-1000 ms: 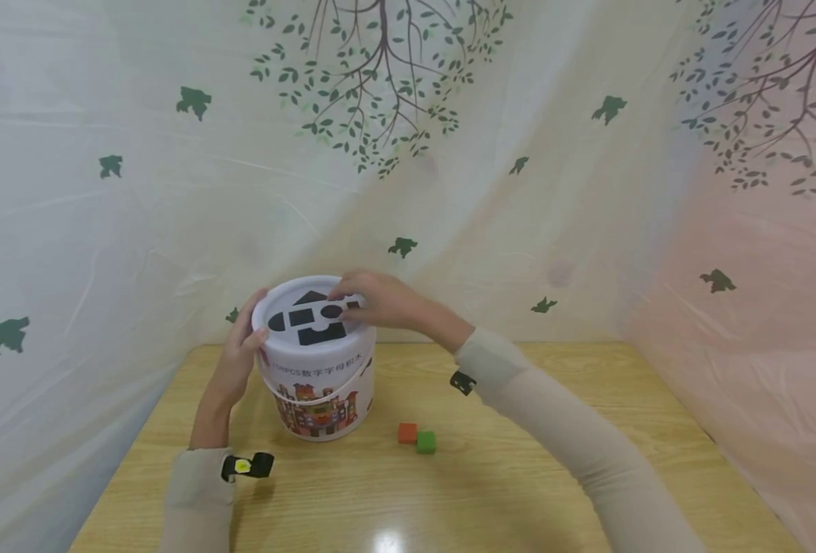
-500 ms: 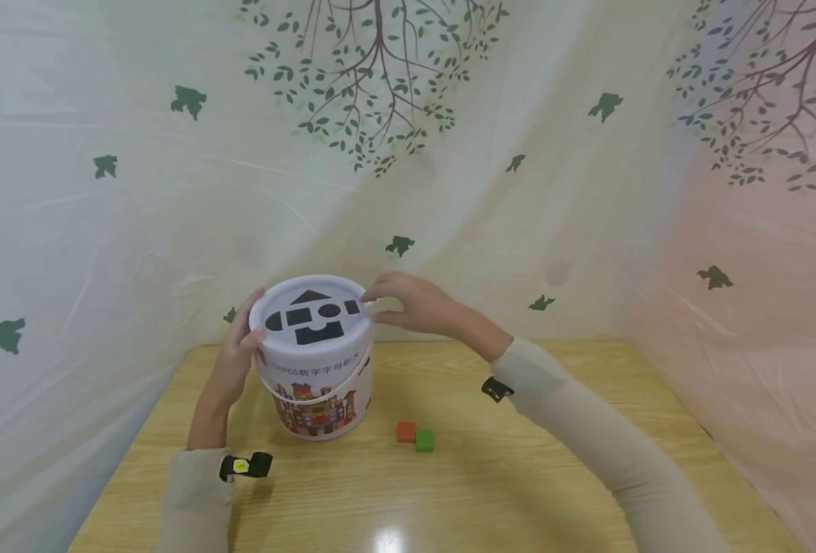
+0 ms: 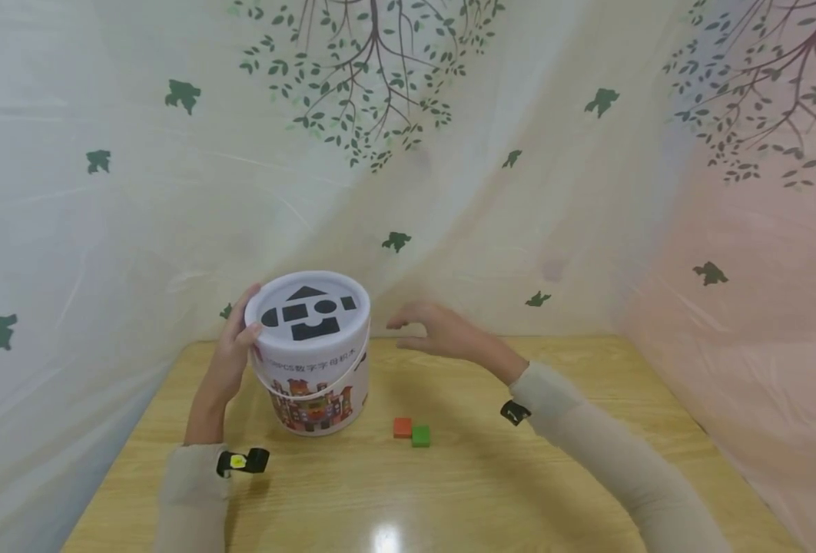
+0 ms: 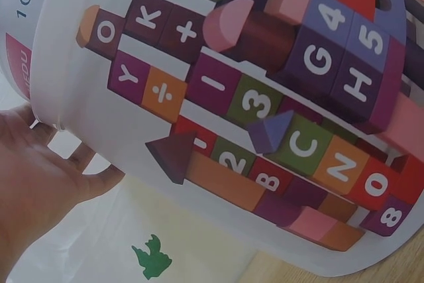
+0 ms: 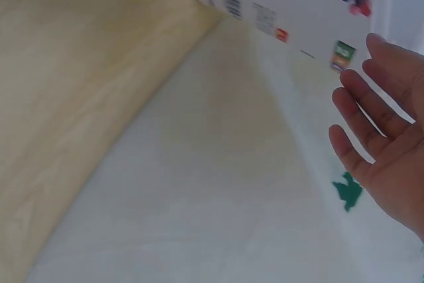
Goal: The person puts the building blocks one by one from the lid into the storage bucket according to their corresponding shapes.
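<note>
A white toy-block bucket (image 3: 314, 384) stands upright at the left of the table, its printed side facing me. Its lid (image 3: 342, 334) is on and has several dark shape-sorter holes. My left hand (image 3: 231, 349) grips the bucket's left side at the rim, thumb in front and fingers round behind. In the left wrist view that hand (image 4: 46, 177) reaches round the pictured wall. My right hand (image 3: 442, 330) hovers to the right of the bucket, fingers loosely bent and holding nothing. The right wrist view shows its fingers (image 5: 361, 107) spread, close to the bucket's side.
An orange-red block (image 3: 403, 428) and a green block (image 3: 420, 436) lie close together on the wooden table (image 3: 491, 476), right of the bucket. Behind the table hangs a pale curtain (image 3: 297, 192) with tree and bird prints.
My right hand has moved off the lid to the right, past the rim, and now hangs apart from the bucket. The left hand keeps its grip; the blocks stay put.
</note>
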`<state>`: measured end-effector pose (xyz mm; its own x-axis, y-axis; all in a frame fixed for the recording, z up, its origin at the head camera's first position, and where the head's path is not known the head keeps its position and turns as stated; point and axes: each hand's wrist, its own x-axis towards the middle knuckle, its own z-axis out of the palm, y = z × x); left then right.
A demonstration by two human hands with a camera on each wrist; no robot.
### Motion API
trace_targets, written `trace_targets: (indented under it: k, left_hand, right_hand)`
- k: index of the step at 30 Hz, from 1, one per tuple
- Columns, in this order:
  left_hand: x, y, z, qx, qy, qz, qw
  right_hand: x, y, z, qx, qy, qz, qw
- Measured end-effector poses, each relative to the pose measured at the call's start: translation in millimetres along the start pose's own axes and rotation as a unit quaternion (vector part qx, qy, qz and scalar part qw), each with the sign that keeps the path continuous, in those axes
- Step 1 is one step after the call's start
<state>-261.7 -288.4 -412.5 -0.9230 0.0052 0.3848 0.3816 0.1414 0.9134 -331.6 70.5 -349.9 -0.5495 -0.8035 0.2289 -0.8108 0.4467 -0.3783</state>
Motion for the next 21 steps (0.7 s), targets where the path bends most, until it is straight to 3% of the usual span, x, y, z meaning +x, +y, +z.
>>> trace_targets:
  k: [8, 21]
  left_hand:
    - [0.5, 0.6, 1.3, 0.002, 0.003, -0.001, 1.0000]
    - [-0.3, 4.3, 0.8, 0.007, -0.003, -0.005, 1.0000]
  right_hand:
    - [-23.6, 13, 38, -0.008, -0.054, 0.004, 0.9985]
    - [-51.5, 18, 75, 0.038, -0.124, 0.028, 0.9912]
